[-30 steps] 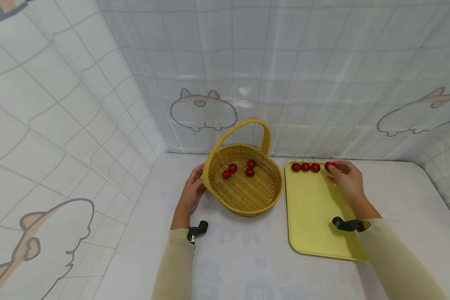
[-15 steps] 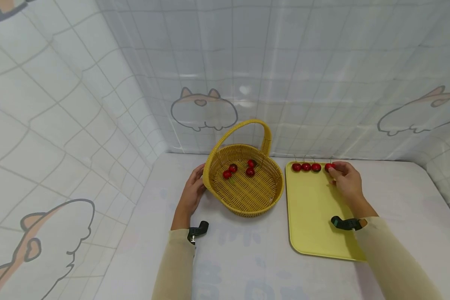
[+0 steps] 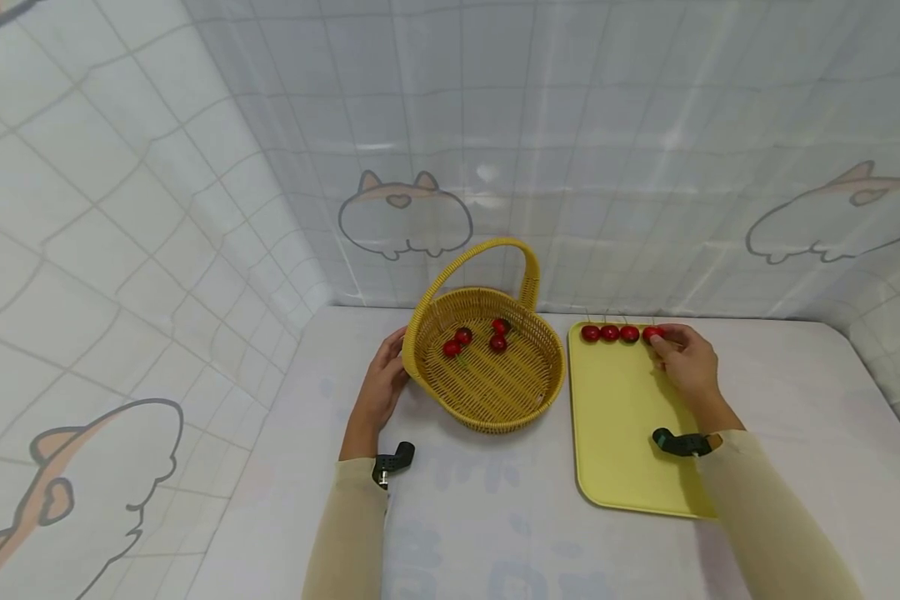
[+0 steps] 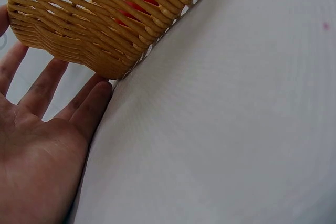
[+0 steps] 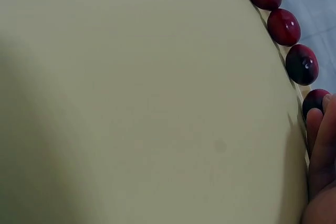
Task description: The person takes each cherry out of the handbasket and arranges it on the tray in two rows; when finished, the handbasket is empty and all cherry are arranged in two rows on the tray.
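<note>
Nearest me, two pale sleeves [image 3: 348, 533] reach in over a white table [image 3: 487, 533] with faint bluish printed marks, a dark wrist mount [image 3: 675, 443] at each cuff. On my right lies a yellow tray [image 3: 622, 433], its far edge close to the back of the table. The right hand [image 3: 690, 364] is at that edge, its grip narrow: thumb and finger pinch a red cherry [image 3: 649, 332]. Just left of it, three cherries [image 3: 609, 333] sit in a row along the rim. The left hand [image 3: 381, 385] is spread, extended fingers against the outside of a yellow woven basket [image 3: 495, 427], where four cherries [image 3: 498, 342] lie toward the far side beneath the tall handle [image 3: 528, 292]. Beyond, pale sheeting [image 3: 585, 167] with grey grid lines and cartoon animals covers the back and sides.

My head view hides the left fingertips behind the basket; the left wrist view shows them touching its lower side, with red showing through the weave. The right wrist view shows a small gap between the pinched cherry and the row, and a dark patch on the nearest cherry in it. Only the head view gives me the thin stems rising past the tray's edge.
</note>
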Action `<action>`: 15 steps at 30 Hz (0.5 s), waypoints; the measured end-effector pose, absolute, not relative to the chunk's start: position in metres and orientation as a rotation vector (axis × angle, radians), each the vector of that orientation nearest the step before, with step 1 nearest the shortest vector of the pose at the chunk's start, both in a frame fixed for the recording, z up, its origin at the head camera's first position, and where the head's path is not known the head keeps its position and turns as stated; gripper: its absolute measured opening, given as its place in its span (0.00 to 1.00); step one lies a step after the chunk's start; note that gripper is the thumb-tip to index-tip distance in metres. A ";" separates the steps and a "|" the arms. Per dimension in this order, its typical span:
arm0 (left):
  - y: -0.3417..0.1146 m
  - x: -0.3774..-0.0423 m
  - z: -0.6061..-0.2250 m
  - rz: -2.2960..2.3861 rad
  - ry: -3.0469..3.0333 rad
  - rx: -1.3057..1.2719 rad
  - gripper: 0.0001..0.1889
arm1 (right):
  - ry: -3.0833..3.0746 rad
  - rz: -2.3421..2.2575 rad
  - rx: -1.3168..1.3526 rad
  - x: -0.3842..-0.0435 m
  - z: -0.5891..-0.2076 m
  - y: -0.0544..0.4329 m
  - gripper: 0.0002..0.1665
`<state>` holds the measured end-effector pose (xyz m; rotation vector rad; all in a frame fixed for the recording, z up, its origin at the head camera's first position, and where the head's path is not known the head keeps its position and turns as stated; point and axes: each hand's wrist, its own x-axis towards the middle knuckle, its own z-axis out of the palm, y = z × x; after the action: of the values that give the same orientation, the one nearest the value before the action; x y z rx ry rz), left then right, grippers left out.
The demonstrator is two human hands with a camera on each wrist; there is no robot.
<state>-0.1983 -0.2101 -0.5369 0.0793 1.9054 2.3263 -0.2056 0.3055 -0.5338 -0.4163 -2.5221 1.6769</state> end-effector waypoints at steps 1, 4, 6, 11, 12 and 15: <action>-0.210 -0.198 -0.537 2.331 1.900 0.076 0.27 | -2.535 1.662 -0.413 -0.206 -0.534 0.305 0.29; -0.210 -0.199 -0.538 2.337 1.895 0.084 0.27 | -2.573 1.613 -0.400 -0.206 -0.533 0.305 0.28; -0.210 -0.199 -0.538 2.339 1.895 0.085 0.27 | -2.595 1.580 -0.392 -0.207 -0.533 0.305 0.29; -0.210 -0.199 -0.539 2.337 1.905 0.093 0.27 | -2.622 1.556 -0.381 -0.206 -0.533 0.305 0.30; -0.210 -0.199 -0.539 2.337 1.906 0.096 0.27 | -2.621 1.560 -0.381 -0.206 -0.533 0.305 0.30; -0.210 -0.199 -0.539 2.338 1.905 0.096 0.27 | -2.623 1.563 -0.380 -0.206 -0.532 0.304 0.30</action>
<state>-0.1989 -0.2101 -0.5393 0.0959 1.9050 2.3382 -0.2056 0.3043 -0.5318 -0.3804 -2.6233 1.5627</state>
